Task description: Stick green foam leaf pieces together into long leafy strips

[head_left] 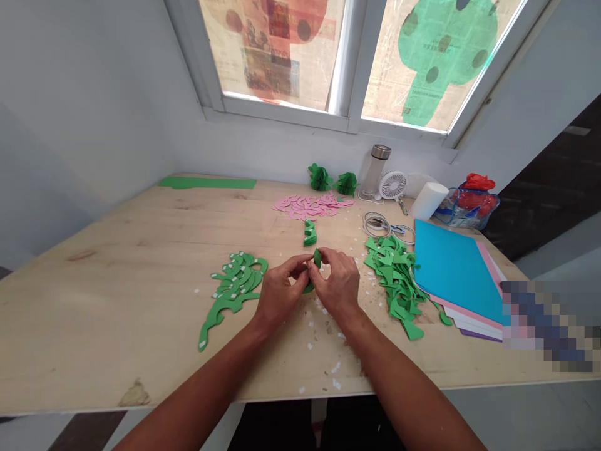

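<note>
Between my fingertips, near the middle of the table, is a small green paper cutout (318, 257), partly hidden by my fingers. My left hand (284, 285) pinches it from the left, and my right hand (337, 280) grips it from the other side. Just beyond them lies a small stack of curved green cutouts (310, 233). Left of my left hand is a pile of curved green paper pieces (239, 275) with small white tabs on them. A longer wavy green strip (216, 313) reaches toward the front from that pile.
Green paper scraps (397, 275) are heaped at right, beside blue sheets (453, 263) stacked over other colours. Pink cutouts (314, 205) lie farther back. Along the wall stand green paper ornaments (320, 178), a bottle (375, 172) and a small fan (392, 185). White bits litter the table (117, 282).
</note>
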Demonstrator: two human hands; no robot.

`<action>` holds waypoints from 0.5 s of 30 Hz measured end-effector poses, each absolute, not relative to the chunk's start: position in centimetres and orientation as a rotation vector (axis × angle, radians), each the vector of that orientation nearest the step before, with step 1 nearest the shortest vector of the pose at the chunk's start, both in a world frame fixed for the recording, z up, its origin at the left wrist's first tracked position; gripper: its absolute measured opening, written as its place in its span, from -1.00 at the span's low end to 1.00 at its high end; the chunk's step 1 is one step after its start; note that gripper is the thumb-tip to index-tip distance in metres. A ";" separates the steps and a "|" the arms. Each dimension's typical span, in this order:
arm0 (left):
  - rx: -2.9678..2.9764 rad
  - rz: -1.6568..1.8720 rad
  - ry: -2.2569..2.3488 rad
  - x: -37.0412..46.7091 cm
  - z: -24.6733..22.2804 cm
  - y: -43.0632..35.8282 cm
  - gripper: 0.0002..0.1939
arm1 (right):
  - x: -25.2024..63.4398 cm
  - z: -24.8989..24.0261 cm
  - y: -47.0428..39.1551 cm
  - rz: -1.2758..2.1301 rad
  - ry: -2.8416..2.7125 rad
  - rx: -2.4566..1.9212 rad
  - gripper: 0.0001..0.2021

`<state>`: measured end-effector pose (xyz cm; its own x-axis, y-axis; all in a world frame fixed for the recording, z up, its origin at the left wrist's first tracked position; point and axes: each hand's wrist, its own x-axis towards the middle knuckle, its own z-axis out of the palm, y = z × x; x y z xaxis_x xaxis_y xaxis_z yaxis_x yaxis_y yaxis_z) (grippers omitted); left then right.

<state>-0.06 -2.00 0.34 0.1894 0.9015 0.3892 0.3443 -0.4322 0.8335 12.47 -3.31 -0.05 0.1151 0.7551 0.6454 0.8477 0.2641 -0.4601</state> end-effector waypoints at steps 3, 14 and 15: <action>1.878 1.227 1.154 -0.1 0.3 -2.0 -0.71 | 12.5 -0.1 -3.3 -0.129 -1.651 -1.495 -0.81; 1.863 1.205 1.148 -0.1 0.3 -1.9 -0.70 | 12.5 0.1 -3.3 -0.140 -1.642 -1.454 -0.84; 1.863 1.204 1.149 -0.1 0.3 -1.9 -0.70 | 12.5 0.1 -3.3 -0.142 -1.643 -1.453 -0.84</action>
<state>-0.14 -1.91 0.32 0.2011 0.9064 0.3715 0.3283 -0.4197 0.8462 12.48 -3.33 0.11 0.1068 0.7318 0.6731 0.8362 0.3001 -0.4590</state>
